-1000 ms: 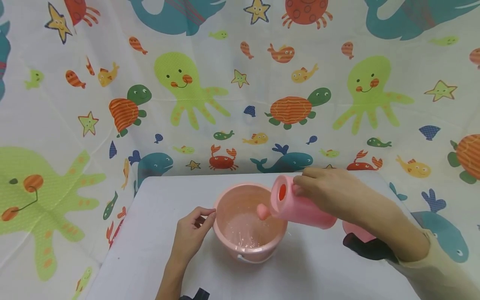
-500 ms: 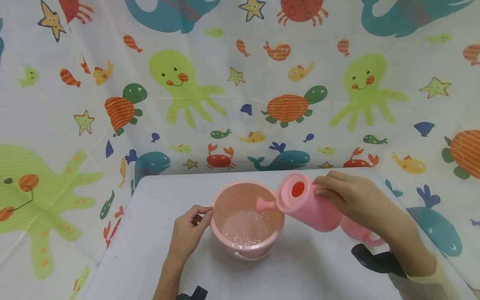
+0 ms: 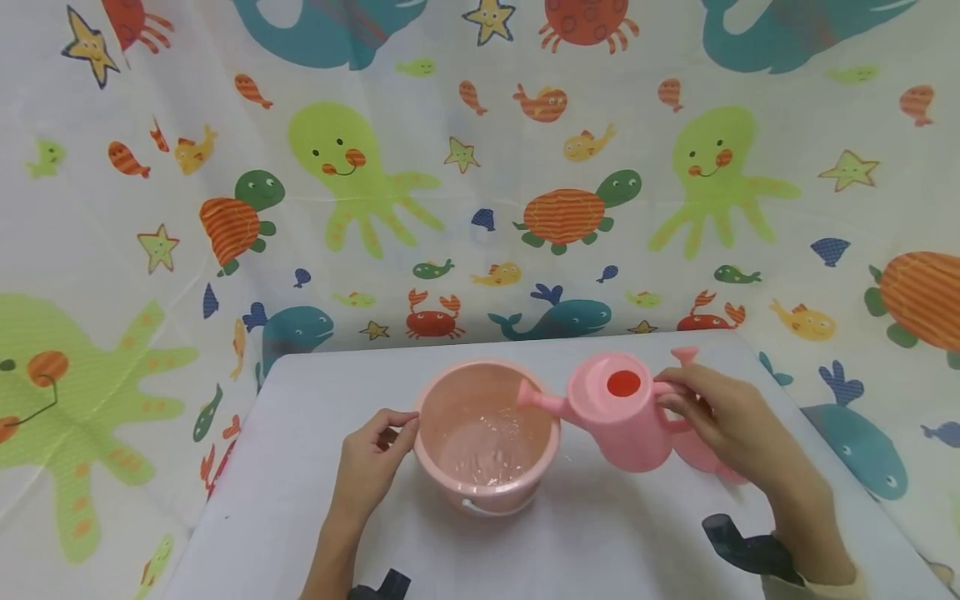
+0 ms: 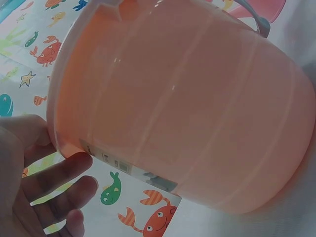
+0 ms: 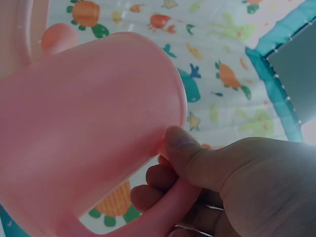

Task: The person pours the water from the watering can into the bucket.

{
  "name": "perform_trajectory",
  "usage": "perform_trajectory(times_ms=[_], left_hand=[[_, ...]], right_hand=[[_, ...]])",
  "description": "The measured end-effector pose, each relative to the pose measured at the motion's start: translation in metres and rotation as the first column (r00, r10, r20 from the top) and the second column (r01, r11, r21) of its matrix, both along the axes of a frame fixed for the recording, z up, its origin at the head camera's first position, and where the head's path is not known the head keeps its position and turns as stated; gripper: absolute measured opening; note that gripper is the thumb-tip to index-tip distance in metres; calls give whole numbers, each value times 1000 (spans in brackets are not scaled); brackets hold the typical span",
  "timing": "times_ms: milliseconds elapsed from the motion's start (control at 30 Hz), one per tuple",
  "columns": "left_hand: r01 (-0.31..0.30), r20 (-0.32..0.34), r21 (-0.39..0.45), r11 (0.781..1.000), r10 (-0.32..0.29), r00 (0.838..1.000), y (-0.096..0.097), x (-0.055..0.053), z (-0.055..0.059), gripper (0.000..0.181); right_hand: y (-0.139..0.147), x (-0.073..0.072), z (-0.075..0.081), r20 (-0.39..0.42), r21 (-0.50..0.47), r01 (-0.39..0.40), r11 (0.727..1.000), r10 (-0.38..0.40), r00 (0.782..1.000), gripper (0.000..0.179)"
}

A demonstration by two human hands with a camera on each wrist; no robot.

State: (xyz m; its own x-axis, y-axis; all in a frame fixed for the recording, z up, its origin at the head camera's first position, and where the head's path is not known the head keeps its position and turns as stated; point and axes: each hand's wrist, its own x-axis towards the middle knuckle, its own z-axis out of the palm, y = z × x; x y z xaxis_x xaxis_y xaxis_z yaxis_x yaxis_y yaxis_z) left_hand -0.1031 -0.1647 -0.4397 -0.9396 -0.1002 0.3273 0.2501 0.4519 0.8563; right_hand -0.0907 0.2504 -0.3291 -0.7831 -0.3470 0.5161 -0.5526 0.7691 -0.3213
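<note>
A pink bucket (image 3: 427,425) stands on the white table with rippled clear water in its bottom. My left hand (image 3: 372,462) pinches its left rim between thumb and fingers; in the left wrist view the other fingers (image 4: 74,195) lie off the wall. My right hand (image 3: 723,412) grips the handle of a pink watering can (image 3: 630,429), held above the table right of the bucket. The can is nearly upright, and its spout reaches over the bucket's right rim. A round red-lined hole shows in its top. The right wrist view shows thumb and fingers around the handle (image 5: 163,212).
A second pink watering can (image 3: 697,454) stands behind the right hand, mostly hidden. The white table (image 3: 300,433) ends at a curtain (image 3: 495,175) printed with sea animals. The bucket's white bail (image 3: 495,509) hangs at its front. A label (image 4: 123,165) is on the bucket's side.
The watering can in my right hand has tipped back from a steep tilt to nearly upright and shifted slightly right. My left hand keeps its pinch on the bucket rim.
</note>
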Motion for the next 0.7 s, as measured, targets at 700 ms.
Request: perform_trajectory(times_ms=[700], left_hand=[[-19,11,-13,1000,20,1000,2,0,1,17]], right_hand=[[13,7,-53,156,-133,164,977,-143,977,28]])
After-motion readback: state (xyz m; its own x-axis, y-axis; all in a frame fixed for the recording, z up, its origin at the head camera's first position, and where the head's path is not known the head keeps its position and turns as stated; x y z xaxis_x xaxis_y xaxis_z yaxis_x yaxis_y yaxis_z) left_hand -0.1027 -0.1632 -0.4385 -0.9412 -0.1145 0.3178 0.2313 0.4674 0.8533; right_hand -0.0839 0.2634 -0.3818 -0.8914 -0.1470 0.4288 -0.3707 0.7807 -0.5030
